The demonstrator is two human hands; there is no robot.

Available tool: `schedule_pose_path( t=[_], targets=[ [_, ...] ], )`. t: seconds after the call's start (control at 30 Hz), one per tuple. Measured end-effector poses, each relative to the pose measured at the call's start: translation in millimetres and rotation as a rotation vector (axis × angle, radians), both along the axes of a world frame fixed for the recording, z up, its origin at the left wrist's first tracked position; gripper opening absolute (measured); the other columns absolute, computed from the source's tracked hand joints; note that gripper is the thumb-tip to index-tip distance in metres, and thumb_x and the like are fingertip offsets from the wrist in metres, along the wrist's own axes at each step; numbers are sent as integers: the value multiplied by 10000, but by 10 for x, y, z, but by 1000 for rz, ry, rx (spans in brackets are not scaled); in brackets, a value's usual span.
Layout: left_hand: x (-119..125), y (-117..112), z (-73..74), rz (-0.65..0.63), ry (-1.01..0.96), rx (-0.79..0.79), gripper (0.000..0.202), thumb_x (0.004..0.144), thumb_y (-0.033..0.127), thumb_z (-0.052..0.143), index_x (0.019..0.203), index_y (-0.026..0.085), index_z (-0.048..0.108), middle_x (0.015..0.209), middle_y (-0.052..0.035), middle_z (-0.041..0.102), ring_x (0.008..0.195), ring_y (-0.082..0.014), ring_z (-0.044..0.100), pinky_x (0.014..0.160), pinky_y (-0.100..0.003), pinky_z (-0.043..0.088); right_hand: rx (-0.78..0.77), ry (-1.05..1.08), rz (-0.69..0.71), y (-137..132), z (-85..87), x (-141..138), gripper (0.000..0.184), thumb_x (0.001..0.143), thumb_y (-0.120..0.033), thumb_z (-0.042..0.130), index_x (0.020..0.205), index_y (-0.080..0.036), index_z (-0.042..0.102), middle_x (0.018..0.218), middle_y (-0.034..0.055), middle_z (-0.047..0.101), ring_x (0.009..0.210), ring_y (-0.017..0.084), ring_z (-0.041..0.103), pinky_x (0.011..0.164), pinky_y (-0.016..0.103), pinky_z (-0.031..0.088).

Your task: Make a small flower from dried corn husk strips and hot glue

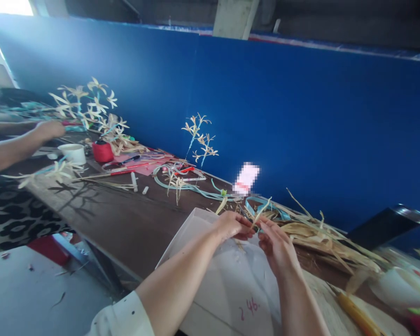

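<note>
Over a white box lid (pixel 192 224), my left hand (pixel 234 226) pinches a pale strip of dried husk (pixel 262 211) from the left. Close beside it, my right hand (pixel 276 242) has its fingers closed at the lower end of the same strip. A bit of light blue shows at the right fingertips, too small to name. Red handwriting (pixel 249 308) marks the lid's surface below the hands. Just beyond the fingers, a loop of light blue ribbon (pixel 285 211) lies among husk scraps.
Dried husks (pixel 322 238) lie to the right, near a yellow-handled tool (pixel 359 315). Husk flowers (pixel 196 128) stand by the blue partition (pixel 318 126). A red thread spool (pixel 102 151), white cup (pixel 73 154) and pale blue tubing (pixel 182 186) are left. Another person's hand (pixel 51 129) works at far left.
</note>
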State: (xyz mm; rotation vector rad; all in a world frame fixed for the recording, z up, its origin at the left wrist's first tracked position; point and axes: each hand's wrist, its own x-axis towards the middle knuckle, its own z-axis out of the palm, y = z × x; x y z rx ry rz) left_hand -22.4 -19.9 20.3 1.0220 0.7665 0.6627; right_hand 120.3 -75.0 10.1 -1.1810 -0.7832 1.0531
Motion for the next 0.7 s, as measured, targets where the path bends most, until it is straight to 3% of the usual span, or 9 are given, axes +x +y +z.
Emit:
schedule_pose_path(
  t=[0.07, 0.2, 0.43, 0.57, 0.7],
  targets=[
    [6, -1, -11, -18, 15, 13, 226, 542, 171, 780, 708, 105, 642, 637, -43, 657, 620, -135, 640, 630, -245, 534, 19, -18, 42, -1, -13, -19, 396, 633, -335, 760, 976, -183, 634, 724, -4, 591, 485, 49, 407, 386, 157, 290],
    [15, 2, -75, -49, 22, 40, 306, 498, 206, 801, 739, 102, 643, 647, -49, 658, 628, -142, 640, 652, -262, 532, 56, -50, -21, 25, -64, -19, 342, 603, -342, 791, 848, -167, 627, 532, -57, 452, 449, 46, 343, 387, 156, 256],
    [-3, -5, -56, -104, 145, 112, 328, 511, 200, 758, 811, 112, 661, 686, -34, 664, 653, -131, 622, 697, -283, 513, 84, -38, -105, 59, -95, 2, 326, 565, -371, 796, 736, -170, 605, 639, -21, 550, 424, 39, 333, 356, 182, 199],
    [-10, -20, -27, -94, 183, 202, 282, 572, 215, 711, 838, 130, 676, 765, -38, 667, 723, -132, 614, 712, -270, 500, 68, -68, -135, 69, -124, 28, 321, 579, -388, 787, 734, -165, 617, 567, -36, 516, 414, 40, 319, 359, 184, 186],
    [-8, -34, -21, -58, 150, 280, 305, 626, 345, 698, 836, 126, 665, 832, -56, 657, 767, -132, 601, 715, -263, 489, 36, -118, -132, 58, -133, 35, 331, 610, -415, 767, 774, -161, 630, 488, -55, 449, 422, 52, 339, 385, 180, 220]
  ],
)
